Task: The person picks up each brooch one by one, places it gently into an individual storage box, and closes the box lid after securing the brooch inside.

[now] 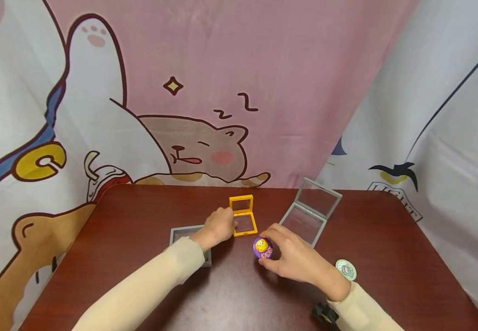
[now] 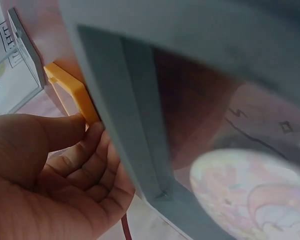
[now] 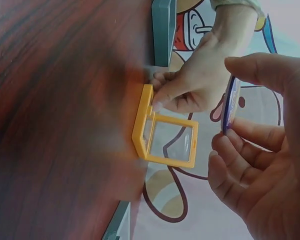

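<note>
Thumb and fingers of my left hand pinch the near-left edge of a small yellow display frame. This frame stands opened on its hinge, its lid raised and clear film in both halves. In the left wrist view the thumb lies against the yellow rim. To the right, my right hand pinches a purple round badge by its edges, thumb below and fingers above. A yellow cartoon figure shows on the badge's face. In the right wrist view the badge appears edge-on, apart from the yellow frame.
A larger grey frame stands opened behind my right hand. Another grey frame lies partly under my left forearm, with a pastel round badge at its film. A pale green round badge lies beside my right wrist. A patterned curtain hangs behind the table.
</note>
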The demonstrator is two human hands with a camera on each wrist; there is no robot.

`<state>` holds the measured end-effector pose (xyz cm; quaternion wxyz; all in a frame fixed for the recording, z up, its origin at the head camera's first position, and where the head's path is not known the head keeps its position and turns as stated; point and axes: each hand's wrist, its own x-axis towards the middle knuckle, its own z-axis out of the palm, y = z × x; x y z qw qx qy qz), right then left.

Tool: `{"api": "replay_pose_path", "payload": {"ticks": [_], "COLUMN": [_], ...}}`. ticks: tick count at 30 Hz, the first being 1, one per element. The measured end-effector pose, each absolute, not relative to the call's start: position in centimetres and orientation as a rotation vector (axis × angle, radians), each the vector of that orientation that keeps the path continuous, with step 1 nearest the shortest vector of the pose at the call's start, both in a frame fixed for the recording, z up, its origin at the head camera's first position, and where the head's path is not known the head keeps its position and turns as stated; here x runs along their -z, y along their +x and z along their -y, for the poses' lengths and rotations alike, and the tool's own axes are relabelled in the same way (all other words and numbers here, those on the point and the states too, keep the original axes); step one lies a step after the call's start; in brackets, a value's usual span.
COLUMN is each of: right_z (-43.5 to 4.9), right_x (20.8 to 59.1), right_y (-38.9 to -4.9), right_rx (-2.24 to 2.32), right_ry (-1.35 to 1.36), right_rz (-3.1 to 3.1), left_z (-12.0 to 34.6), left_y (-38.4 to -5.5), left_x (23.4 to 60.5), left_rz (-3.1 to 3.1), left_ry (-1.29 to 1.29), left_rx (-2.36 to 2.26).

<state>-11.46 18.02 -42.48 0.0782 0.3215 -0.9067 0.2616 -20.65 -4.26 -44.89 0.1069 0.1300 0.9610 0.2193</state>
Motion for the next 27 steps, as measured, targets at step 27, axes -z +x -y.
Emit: {"api": "replay_pose_path", "payload": {"ticks": [27], "right_z": [-17.2], "right_x": [43.1], "right_y": [-14.0], "right_rx": [-0.796], "right_ry": [0.786], "right_rz": [2.703], "left_z": [5.0], "left_y": [-18.4], "left_x": [44.7], "left_rz": [-2.878], "left_ry": [0.591], "left_rx": [-0.669]}}
